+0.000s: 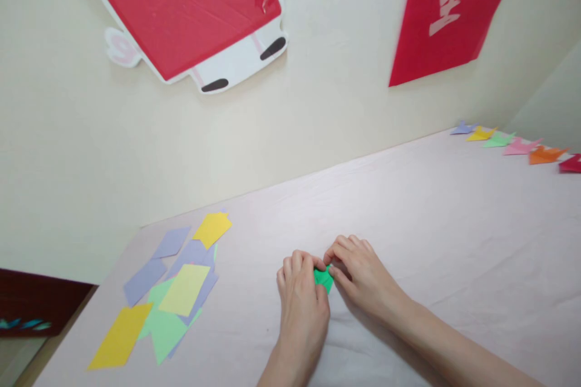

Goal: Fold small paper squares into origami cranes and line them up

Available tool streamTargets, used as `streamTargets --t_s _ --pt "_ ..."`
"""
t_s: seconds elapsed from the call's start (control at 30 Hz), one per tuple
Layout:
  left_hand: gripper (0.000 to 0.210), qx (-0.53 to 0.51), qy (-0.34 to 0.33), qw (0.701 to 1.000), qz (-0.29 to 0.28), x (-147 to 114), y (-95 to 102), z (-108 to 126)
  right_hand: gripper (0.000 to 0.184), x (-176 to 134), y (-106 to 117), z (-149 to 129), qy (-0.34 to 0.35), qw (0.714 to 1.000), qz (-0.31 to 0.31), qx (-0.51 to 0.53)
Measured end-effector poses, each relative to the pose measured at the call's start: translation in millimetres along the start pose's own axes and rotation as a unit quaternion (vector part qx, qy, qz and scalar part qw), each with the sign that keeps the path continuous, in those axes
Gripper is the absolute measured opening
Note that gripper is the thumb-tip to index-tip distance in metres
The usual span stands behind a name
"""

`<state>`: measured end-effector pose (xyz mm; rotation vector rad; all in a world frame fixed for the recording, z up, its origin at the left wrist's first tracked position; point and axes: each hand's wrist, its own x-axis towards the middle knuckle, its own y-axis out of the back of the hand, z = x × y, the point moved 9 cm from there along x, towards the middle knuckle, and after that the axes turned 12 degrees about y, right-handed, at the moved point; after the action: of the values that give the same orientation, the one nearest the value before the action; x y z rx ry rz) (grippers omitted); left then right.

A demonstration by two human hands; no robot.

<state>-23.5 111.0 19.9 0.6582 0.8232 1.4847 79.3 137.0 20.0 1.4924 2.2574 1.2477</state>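
Pressing down together, the left hand [302, 302] and right hand [361, 275] pinch a small green folded paper [324, 279] flat against the pale tablecloth [454, 242] at about six o'clock, fingertips closed narrowly on its edges as if to keep a crease sharp. Loose paper squares [175, 296] in yellow, lilac and green lie scattered at eight o'clock, within easy reach. A row of finished folded pieces [517, 146] lines the far edge at two o'clock, apparently set aside.
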Motion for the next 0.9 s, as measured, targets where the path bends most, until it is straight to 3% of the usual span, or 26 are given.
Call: streamTargets --t_s 0.1,0.23,0.4,0.53,0.6,0.7,0.8,0.9 --pt "0.039 -0.025 -0.012 1.0 -0.002 -2.7 6.0 -3.9 0.018 -0.2 -0.1 0.0 0.007 1.0 0.002 -0.007" --pt "0.045 -0.04 -0.097 0.994 0.007 -11.4 16.8 -4.2 0.018 0.2 0.1 -0.7 0.021 0.999 0.014 -0.026" --pt "0.031 0.026 -0.206 0.978 0.026 -15.2 22.1 2.0 0.019 -1.3 5.2 -4.6 0.039 0.999 0.015 -0.019" --pt "0.021 0.04 -0.234 0.971 0.016 -6.4 22.8 8.0 0.019 -4.3 11.9 -14.9 0.08 0.997 -0.003 -0.003" --pt "0.021 0.031 -0.222 0.974 0.013 0.2 24.3 11.7 0.023 -4.4 15.0 -18.7 0.096 0.995 0.002 -0.009" --pt "0.029 -0.011 -0.166 0.986 0.027 12.3 28.8 16.6 0.011 -2.7 18.4 -14.0 0.072 0.997 0.034 0.008" --pt "0.023 -0.131 -0.083 0.988 -0.022 24.8 22.0 15.4 0.015 -3.6 17.6 1.5 0.002 0.993 0.063 0.096" --pt "0.012 -0.2 -0.025 0.978 -0.053 34.1 12.1 8.6 0.018 -5.2 13.8 9.3 -0.021 0.987 0.04 0.157"
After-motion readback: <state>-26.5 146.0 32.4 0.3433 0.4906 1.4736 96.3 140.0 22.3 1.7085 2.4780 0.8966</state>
